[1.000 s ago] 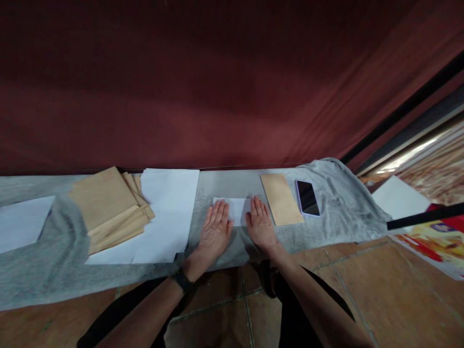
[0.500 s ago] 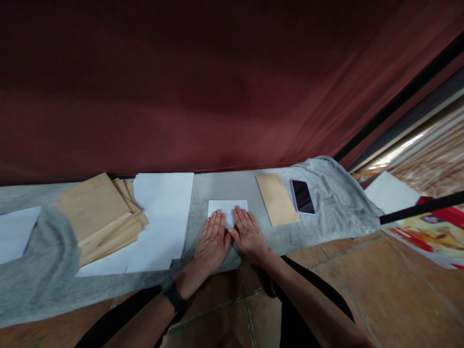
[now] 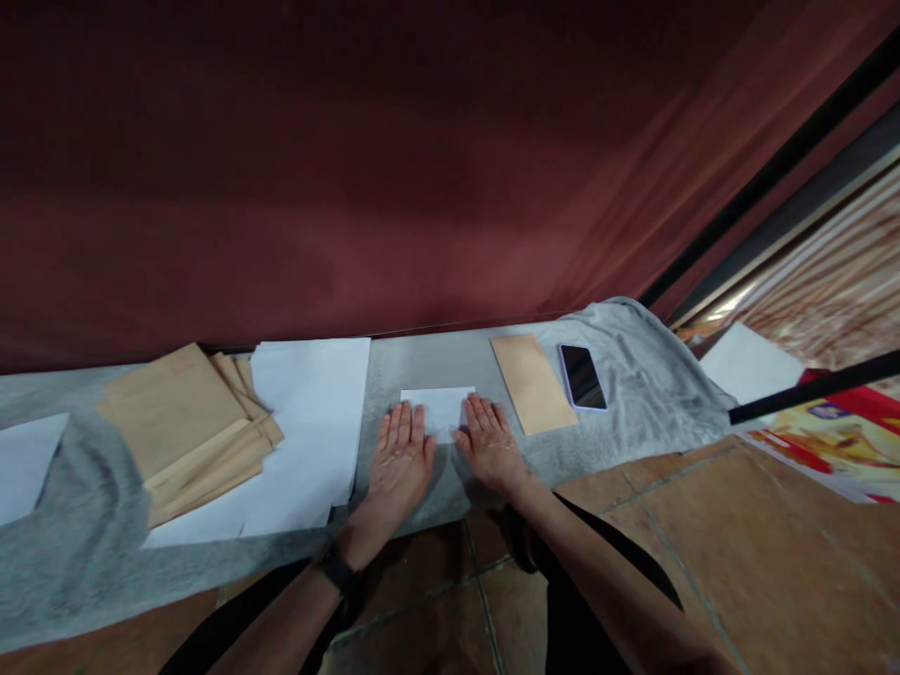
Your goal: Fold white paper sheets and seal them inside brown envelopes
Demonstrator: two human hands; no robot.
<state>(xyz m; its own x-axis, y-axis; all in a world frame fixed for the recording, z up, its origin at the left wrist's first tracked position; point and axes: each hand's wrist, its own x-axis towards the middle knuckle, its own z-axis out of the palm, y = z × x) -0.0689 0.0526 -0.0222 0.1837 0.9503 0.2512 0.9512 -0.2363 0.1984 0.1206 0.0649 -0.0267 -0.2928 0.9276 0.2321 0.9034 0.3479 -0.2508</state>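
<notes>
Far left, on the bench (image 3: 428, 358) draped in grey cloth (image 3: 84, 562): one white sheet (image 3: 28, 464), cut off by the edge of view. The cloth ripples beside it.

Next along, a stack of brown envelopes (image 3: 187, 412), fanned unevenly, lying over part of a pile of white paper (image 3: 316, 412). Paper edges not squared; several sheets jut out toward the near side.

Then the left hand (image 3: 402, 455), palm down, with a dark watch (image 3: 337, 567) on its wrist. Grip spread flat: fingers straight and side by side, thumb angled off. Fingertips at the near left part of a small white paper (image 3: 442, 411).

That small paper lies flat on the cloth, midway between the white pile and a lone brown envelope, long side across; its far edge is uncovered. Whether it is one layer or several, cannot tell.

Right hand (image 3: 492, 450) likewise palm down, grip flat, fingers stretched out over the paper's right edge, thumb pointing inward. The two hands are apart, a strip of paper visible between them.

Just right of that hand, the lone brown envelope (image 3: 532, 384), slightly slanted. Near it, a phone (image 3: 583, 377) in a pale purple case, screen dark. Beyond, the cloth bunches into folds.

Far right, a black bar (image 3: 816, 386) crosses in front of a white panel (image 3: 751, 364) and a red and yellow printed box (image 3: 836, 436), above brown floor tiles (image 3: 794, 553).
</notes>
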